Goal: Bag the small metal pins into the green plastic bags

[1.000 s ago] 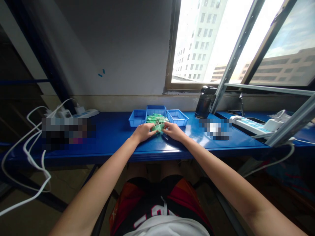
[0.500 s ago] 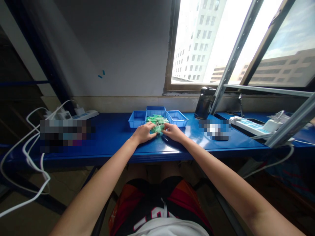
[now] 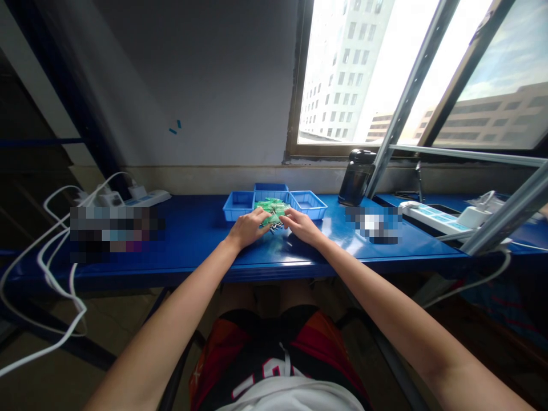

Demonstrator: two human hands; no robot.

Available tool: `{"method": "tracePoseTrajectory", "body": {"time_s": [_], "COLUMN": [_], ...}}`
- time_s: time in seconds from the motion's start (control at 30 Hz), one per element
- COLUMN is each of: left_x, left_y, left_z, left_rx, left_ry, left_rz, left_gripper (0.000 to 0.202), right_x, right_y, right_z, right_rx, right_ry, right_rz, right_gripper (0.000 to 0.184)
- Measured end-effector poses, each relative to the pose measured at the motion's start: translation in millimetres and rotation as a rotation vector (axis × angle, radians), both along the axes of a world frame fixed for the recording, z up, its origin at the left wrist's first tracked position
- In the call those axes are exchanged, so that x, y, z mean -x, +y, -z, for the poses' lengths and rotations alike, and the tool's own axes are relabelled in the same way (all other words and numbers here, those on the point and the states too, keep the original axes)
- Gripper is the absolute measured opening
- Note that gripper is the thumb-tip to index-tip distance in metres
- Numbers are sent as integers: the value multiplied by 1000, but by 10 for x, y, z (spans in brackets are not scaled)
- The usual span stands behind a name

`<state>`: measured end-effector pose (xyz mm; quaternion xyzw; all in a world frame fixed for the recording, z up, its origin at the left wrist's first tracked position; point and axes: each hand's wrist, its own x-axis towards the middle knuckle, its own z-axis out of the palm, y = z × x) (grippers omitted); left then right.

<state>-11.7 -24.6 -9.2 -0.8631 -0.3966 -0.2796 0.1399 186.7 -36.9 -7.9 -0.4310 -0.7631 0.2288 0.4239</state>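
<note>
Lying far left on the blue table, a power strip is loaded with plugs. Next up, a blue bin, then the left hand, fingers curled. Green stuff and metal bits are heaped between the hands. The right hand is curled too; whether anything's pinched by either can't be told. Another bin and a black bottle are parked further right.

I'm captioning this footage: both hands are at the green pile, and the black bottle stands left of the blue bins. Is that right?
Not quite: the head view shows the black bottle standing right of the blue bins. The left hand and right hand are indeed at the green pile.
</note>
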Motion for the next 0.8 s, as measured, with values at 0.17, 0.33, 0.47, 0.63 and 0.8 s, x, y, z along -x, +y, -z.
{"method": "tracePoseTrajectory", "body": {"time_s": [0.17,0.33,0.47,0.63,0.8], "left_x": [3,13,3,-24,-22], "left_y": [-5,14,-5,-95,-100], "left_z": [-3,6,-4,-64,-91], "left_rx": [-49,-93,-74,-9,62], "left_ry": [16,79,112,52,-48], "left_rz": [3,-10,-11,-17,-29], "left_gripper": [27,27,31,43,43], "right_x": [21,17,2,-6,-10], "right_y": [-7,-11,-14,19,39], "right_z": [-31,-63,-71,-64,-52], "right_rx": [183,199,150,94,30], "right_ry": [124,189,191,290,358], "right_rz": [-79,-85,-85,-55,-62], "right_gripper": [42,40,34,33,30]}}
